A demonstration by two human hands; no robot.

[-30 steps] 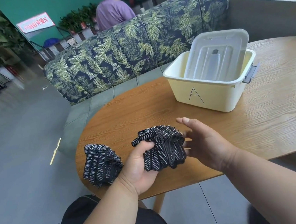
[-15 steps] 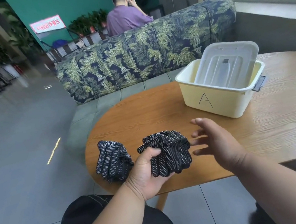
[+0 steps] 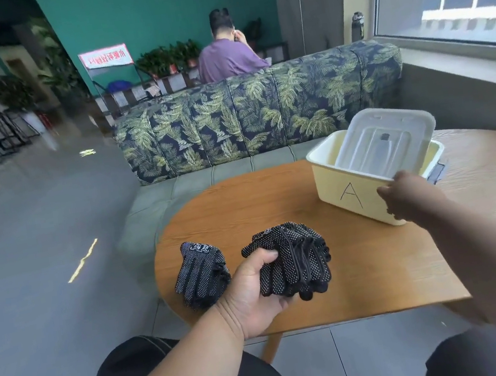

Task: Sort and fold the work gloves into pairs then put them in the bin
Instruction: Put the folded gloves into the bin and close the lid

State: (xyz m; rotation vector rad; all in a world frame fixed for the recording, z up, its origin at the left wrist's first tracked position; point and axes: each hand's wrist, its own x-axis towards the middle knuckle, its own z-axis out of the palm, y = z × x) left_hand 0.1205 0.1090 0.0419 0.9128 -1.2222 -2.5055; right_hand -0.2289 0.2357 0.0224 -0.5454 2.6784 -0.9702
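On the head view, a round wooden table (image 3: 366, 266) stood before a leaf-print sofa (image 3: 260, 111). Our left hand (image 3: 252, 287) gripped a folded glove bundle (image 3: 294, 261) above the table; a second glove pair (image 3: 201, 273) lay beside it. Our right hand (image 3: 410, 194) touched the yellow bin (image 3: 348, 194) at its rim; we could not tell its grasp.

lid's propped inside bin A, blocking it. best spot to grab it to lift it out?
Probably the lid's raised top edge, from above: it leans tilted in the bin, upper rim standing free above the walls, lower edge buried inside. The right hand is at the bin's near rim below it; the left hand holds gloves.
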